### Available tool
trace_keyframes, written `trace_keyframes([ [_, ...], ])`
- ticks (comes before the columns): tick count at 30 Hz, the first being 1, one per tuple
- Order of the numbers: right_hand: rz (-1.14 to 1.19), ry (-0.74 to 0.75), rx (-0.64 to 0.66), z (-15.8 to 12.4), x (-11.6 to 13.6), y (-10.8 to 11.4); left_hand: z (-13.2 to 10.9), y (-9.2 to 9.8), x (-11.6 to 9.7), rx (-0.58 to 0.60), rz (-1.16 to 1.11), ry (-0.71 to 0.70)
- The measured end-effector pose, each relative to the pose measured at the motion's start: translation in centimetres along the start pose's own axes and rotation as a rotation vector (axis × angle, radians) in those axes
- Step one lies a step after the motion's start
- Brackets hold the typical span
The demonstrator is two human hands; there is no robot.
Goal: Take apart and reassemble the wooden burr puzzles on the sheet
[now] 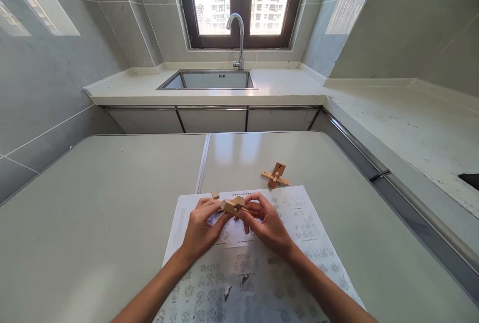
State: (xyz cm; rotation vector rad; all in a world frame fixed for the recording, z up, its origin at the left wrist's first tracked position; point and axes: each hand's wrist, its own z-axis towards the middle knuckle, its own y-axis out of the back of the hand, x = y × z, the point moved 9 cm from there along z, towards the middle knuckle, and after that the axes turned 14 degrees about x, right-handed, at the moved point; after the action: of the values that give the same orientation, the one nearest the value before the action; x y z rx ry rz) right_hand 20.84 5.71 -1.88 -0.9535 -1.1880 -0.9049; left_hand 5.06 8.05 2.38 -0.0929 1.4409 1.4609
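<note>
From where I stand, one head-worn camera faces forward and down: left hand [202, 225] and right hand [268, 225] near, just below centre; table [112, 213] around and beyond them; sink [204, 81] and window [240, 3] farther off.

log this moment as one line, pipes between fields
left hand: holding wooden blocks | right hand: holding same blocks | under hands: printed paper | by paper's far edge: wooden cross

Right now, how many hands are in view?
2: the left hand and the right hand, gripping opposite sides of the wooden blocks above the printed sheet. Some fingers are partly hidden; no other hand shows.
</note>
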Motion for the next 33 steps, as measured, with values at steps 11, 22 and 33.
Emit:
trace_keyframes([
  [11,-0.444,0.162,0.012,-1.4,1.6,-3.4,-0.8,3.3,3.0,-0.262,0.079,0.192],
  [22,-0.564,-0.034,-0.166,-1.5,0.1,0.8,-1.6,5.7,4.5,-0.326,0.319,0.274],
  [33,-0.809,-0.057,-0.231,-1.8,0.1,2.1,-1.8,4.9,4.3,-0.27,0.537,0.254],
])
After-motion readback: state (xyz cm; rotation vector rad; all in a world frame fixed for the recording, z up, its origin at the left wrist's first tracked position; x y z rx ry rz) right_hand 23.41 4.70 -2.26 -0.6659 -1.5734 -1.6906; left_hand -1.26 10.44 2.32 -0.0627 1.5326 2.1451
